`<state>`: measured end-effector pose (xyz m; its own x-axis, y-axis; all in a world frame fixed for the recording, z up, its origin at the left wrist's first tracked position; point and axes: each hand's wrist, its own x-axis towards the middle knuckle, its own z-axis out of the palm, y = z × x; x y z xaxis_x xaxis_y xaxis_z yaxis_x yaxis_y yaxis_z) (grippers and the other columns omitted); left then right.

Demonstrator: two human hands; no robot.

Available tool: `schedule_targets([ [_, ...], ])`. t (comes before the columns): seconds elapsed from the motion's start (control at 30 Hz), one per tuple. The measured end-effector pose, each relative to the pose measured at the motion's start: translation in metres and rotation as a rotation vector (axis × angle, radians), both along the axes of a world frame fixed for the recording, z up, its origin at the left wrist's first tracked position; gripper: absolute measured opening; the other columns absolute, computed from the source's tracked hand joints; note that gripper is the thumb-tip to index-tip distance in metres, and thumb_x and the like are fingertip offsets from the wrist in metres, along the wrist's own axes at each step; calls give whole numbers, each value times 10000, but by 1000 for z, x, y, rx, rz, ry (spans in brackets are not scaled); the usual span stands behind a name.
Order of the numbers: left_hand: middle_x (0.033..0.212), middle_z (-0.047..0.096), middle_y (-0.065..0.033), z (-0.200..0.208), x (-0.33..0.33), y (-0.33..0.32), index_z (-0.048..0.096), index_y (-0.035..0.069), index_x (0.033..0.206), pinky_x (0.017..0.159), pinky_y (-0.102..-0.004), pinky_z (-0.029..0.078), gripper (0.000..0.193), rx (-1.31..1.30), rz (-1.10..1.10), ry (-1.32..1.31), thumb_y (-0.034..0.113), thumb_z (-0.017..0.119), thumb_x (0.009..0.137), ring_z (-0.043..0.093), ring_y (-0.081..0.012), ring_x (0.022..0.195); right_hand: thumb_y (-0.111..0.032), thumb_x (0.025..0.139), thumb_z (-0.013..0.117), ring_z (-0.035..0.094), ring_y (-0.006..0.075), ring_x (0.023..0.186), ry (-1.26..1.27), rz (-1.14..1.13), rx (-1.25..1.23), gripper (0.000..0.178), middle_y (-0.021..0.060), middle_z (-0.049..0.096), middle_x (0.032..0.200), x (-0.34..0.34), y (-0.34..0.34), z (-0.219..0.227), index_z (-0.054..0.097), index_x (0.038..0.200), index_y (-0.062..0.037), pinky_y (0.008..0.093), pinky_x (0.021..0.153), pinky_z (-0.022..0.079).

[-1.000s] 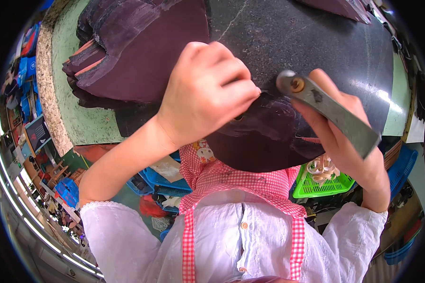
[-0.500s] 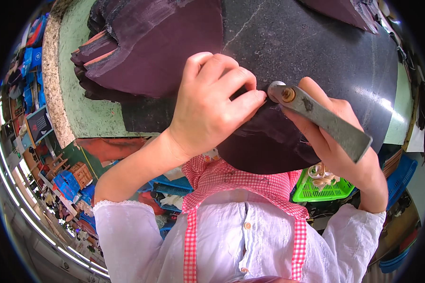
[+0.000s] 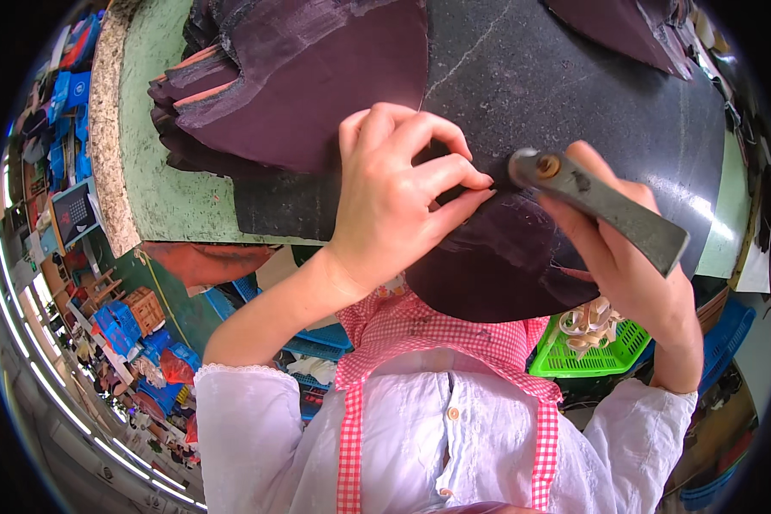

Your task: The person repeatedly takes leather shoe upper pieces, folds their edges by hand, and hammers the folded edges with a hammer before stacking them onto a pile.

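Observation:
My right hand (image 3: 630, 244) grips a hammer whose grey metal head (image 3: 625, 206) has a round face at one end and a flat wedge at the other. The handle is mostly hidden below the head. My left hand (image 3: 394, 184) is closed in a pinch at the upper edge of a dark maroon leather piece (image 3: 488, 265), just left of the round face. That piece lies on a black work slab (image 3: 565, 94) and hangs over its near edge. A stack of similar maroon leather pieces (image 3: 317, 94) lies beyond my left hand.
More maroon pieces (image 3: 621, 30) lie at the far right. The slab rests on a green tabletop (image 3: 188, 210) with a worn left edge. Below the table, near my right forearm, a bright green basket (image 3: 591, 364) holds pale curled strips. Blue crates (image 3: 120, 330) stand at the left.
The whole view has shifted slightly. The hammer's round face stands a little farther from my left fingertips. My left hand keeps its pinch on the leather edge.

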<state>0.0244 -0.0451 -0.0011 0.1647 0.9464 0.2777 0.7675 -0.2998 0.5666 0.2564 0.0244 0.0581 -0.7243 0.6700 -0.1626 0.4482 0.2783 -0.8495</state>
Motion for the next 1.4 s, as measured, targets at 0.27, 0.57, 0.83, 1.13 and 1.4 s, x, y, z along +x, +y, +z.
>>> schedule_targets([
  [0.27, 1020, 662, 30, 10, 20, -17, 754, 136, 898, 957, -446, 382, 224, 217, -68, 305, 168, 850, 697, 590, -213, 940, -34, 972, 673, 540, 435, 637, -123, 63, 99, 165, 198, 535, 719, -7, -9, 6, 545, 1071, -1, 430, 552, 422],
  [0.57, 1164, 556, -62, 23, 12, -22, 643, 128, 1231, 1014, -486, 372, 582, -44, 15, 202, 276, 871, 717, 521, -310, 1119, -66, 989, 661, 549, 416, 668, -57, 102, 172, 137, 191, 565, 808, -9, -4, 10, 583, 1082, -1, 408, 585, 442],
  [0.83, 1128, 673, -92, 21, 12, -15, 642, 89, 1057, 918, -434, 490, 358, -118, -220, -207, 33, 774, 729, 650, -309, 1087, -228, 1029, 658, 594, 71, 650, -66, -512, -9, 245, -4, 658, 786, 33, 79, 4, 669, 1195, -49, 235, 538, 418],
  [1.13, 1390, 597, -153, 70, -89, 77, 549, 49, 1414, 1117, -419, 456, 619, 406, 361, 143, 4, 756, 832, 565, -335, 1317, -484, 828, 834, 731, 338, 935, -310, -851, 579, 614, 215, 740, 979, 105, 255, -20, 612, 1037, 49, 435, 855, 551],
  [1.4, 1475, 554, -169, 40, 50, 191, 468, 51, 1510, 1186, -436, 391, 734, 395, -262, -113, 169, 790, 861, 506, -361, 1388, -292, 837, 854, 671, 216, 942, -11, -499, 279, 572, 136, 707, 1046, 48, 182, 5, 592, 1225, 36, 369, 829, 541],
])
